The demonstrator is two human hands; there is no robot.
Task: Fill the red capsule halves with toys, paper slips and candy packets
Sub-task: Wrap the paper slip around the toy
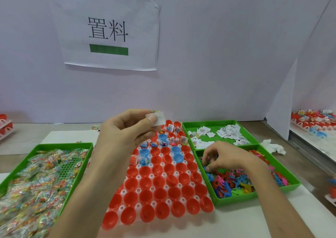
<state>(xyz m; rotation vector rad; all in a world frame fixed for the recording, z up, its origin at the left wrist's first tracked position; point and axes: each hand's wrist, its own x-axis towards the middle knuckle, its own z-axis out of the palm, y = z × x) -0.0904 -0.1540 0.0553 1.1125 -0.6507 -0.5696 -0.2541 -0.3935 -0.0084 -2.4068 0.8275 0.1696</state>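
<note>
A white rack (140,190) in the middle holds several red capsule halves (160,194) and a few blue ones (144,152). Some far halves hold paper slips and toys. My left hand (125,130) is raised above the rack's far part and pinches a small candy packet with a white paper slip (158,119). My right hand (225,159) reaches into the green tray of small coloured plastic toys (234,183), fingers curled down among them; whether it holds one is hidden.
A green tray of candy packets (36,176) lies at the left. A green tray of paper slips (220,132) sits behind the toy tray. Crumpled tissue (272,145) lies to the right. More filled racks (312,121) stand beyond a white divider.
</note>
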